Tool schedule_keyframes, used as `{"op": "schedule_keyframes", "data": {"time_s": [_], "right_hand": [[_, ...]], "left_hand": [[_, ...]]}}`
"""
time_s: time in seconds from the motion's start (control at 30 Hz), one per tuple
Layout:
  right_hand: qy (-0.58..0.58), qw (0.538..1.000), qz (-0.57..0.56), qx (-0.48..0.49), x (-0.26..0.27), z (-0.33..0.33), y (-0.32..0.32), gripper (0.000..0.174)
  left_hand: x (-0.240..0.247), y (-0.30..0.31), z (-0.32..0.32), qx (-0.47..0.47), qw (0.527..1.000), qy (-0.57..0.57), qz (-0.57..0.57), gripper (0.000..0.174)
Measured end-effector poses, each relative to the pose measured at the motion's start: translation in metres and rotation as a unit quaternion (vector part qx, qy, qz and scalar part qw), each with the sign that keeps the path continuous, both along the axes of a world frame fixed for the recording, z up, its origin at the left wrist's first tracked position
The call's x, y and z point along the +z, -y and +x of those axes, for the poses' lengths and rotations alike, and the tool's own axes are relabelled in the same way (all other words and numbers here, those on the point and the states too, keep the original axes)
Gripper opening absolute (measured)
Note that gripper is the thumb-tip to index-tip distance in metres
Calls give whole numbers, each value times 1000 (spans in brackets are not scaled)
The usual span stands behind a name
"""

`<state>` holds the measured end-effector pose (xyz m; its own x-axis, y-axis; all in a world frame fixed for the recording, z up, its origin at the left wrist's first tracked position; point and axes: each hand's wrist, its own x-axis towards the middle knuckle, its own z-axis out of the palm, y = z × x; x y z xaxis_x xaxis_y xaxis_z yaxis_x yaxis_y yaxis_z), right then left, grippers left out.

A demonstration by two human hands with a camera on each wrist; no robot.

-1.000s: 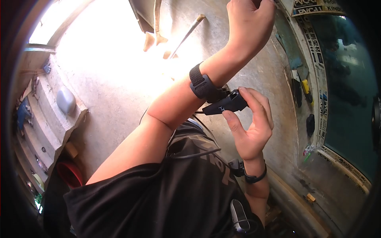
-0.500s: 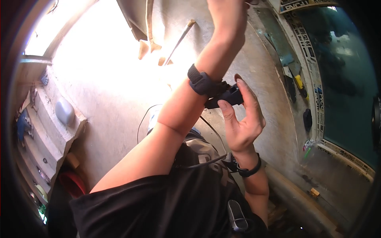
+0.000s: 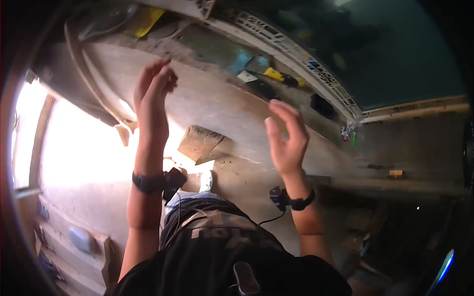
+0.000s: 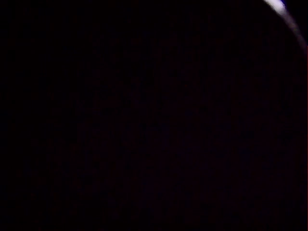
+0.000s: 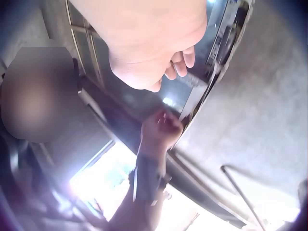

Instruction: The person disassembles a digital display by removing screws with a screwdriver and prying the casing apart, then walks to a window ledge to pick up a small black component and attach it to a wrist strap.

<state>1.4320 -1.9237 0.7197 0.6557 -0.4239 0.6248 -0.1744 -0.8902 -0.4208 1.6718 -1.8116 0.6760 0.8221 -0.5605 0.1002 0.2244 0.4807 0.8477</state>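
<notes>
Once my right hand [image 3: 285, 145] released the wrist camera [image 3: 173, 181], it and my left hand [image 3: 152, 101] rose above that camera, fingers loose and empty; adjustment judged complete.

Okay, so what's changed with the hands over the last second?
The right hand let go of the small black wrist-mounted camera on the left wrist and drew away. The left hand and the right are now raised, apart, holding nothing. The black wrist straps stayed on.
</notes>
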Motion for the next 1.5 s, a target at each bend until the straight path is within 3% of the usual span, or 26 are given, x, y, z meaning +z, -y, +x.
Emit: {"op": "schedule_keyframes", "data": {"time_s": [0.17,0.23,0.3,0.33,0.47,0.6,0.73,0.8,0.83,0.9,0.97,1.0,1.1,1.13,1.3,1.37,1.43,1.5], "right_hand": [[-8,976,61,-210,9,-67,99,26],[-41,972,-29,-229,12,-98,139,26],[-112,956,-11,-270,4,-134,180,21],[-69,956,115,-261,5,-134,185,26],[-156,931,70,-322,8,-124,183,47],[-193,910,55,-362,10,-112,181,38],[-156,914,48,-372,14,-113,175,39],[14,962,80,-261,28,-114,150,46],[20,961,90,-261,38,-112,131,46],[40,991,67,-106,58,-109,90,60],[28,997,52,-52,60,-107,63,64],[10,1000,20,2,60,-107,52,68],[-69,998,-4,3,69,-107,29,72],[-45,999,-24,1,64,-107,26,66],[-3,1000,-15,0,52,-112,19,69],[15,1000,-9,12,51,-115,15,76],[7,1000,-24,8,54,-115,11,81],[-6,999,-41,4,59,-118,8,85]], "left_hand": [[-5,-7,-31,-119,987,71,82,24],[-1,-4,-49,-165,980,61,93,22],[0,0,-64,-211,971,50,99,21],[-1,2,-71,-229,967,47,104,21],[-6,21,-95,-295,948,35,114,17],[1,37,-118,-347,928,60,119,16],[5,44,-127,-394,904,92,136,18],[9,48,-131,-411,900,91,114,22],[15,49,-139,-416,901,80,94,25],[36,53,-143,-440,886,123,83,46],[55,58,-155,-462,878,114,49,61],[63,58,-160,-477,873,101,33,58],[70,57,-167,-511,853,101,27,52],[71,58,-169,-522,845,111,29,48],[54,59,-165,-571,812,118,6,44],[56,57,-167,-604,794,-30,-61,48],[55,53,-165,-604,797,-1,-29,52],[49,54,-160,-573,816,37,-69,50]]}}
